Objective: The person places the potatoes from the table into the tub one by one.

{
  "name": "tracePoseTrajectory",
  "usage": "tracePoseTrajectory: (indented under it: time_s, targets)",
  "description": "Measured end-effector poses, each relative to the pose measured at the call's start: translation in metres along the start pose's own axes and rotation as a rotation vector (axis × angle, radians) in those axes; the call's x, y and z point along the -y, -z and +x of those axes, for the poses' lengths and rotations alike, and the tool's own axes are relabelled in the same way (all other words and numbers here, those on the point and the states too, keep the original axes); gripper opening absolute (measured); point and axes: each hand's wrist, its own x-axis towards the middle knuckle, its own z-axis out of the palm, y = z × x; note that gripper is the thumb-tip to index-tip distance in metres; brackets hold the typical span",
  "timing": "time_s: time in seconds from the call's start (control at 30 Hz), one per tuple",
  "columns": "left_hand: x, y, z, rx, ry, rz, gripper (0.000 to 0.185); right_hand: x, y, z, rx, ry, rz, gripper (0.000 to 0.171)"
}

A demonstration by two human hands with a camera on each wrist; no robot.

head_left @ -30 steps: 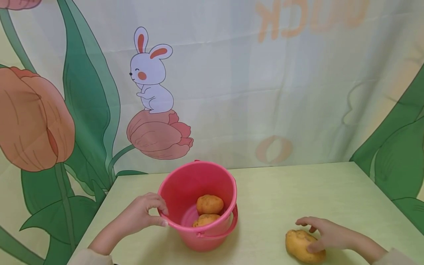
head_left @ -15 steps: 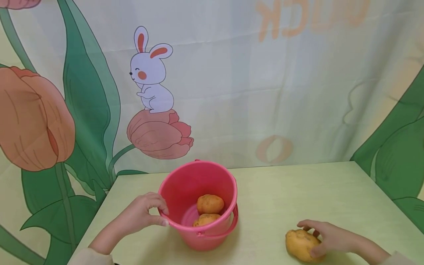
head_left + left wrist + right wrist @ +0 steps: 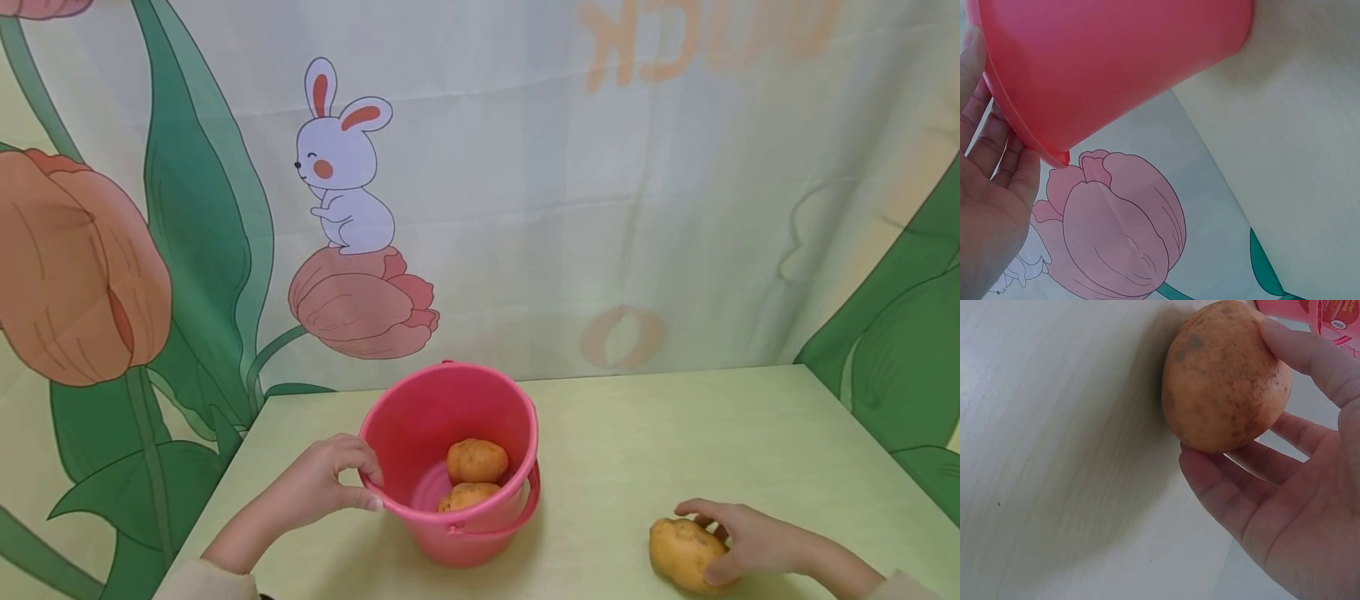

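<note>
A pink bucket [image 3: 457,546] stands on the table, and two potatoes [image 3: 477,461] lie inside it. My left hand [image 3: 330,482] grips the bucket's rim on the left side, thumb outside and fingers over the edge. The left wrist view shows that hand [image 3: 997,194] at the rim, close to the bucket's pink wall [image 3: 1116,56]. Over to the right, my right hand [image 3: 765,542] holds another potato [image 3: 684,552] at the table surface. In the right wrist view, thumb and fingers are round this brown-speckled potato [image 3: 1222,381].
The pale table [image 3: 660,433] reaches back to a printed curtain [image 3: 510,208] with a rabbit and tulips. The bucket's handle [image 3: 525,517] hangs down on its right side. At the right wrist view's top corner shows part of the bucket [image 3: 1338,312].
My right hand's fingers and thumb have shifted slightly over the potato and closed round it. My left hand and the bucket look unchanged.
</note>
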Motion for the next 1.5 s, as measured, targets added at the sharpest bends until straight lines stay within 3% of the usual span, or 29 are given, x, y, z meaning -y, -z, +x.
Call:
tracePoseTrajectory:
  time_s: [0.27, 0.73, 1.0, 1.5]
  targets:
    - [0.000, 0.000, 0.001, -0.002, 0.000, 0.005, 0.023, 0.002, 0.000, 0.001, -0.004, -0.048, 0.003, 0.061]
    - [0.003, -0.002, 0.002, -0.006, 0.008, 0.012, 0.022, 0.003, 0.005, 0.004, -0.052, 0.026, -0.044, 0.050]
    - [0.004, -0.001, 0.002, 0.000, 0.021, 0.004, 0.020, 0.012, 0.009, 0.005, -0.063, -0.007, -0.085, 0.050]
    - [0.004, -0.001, 0.002, -0.008, 0.013, 0.010, 0.024, 0.024, 0.021, 0.004, -0.104, 0.098, -0.125, 0.050]
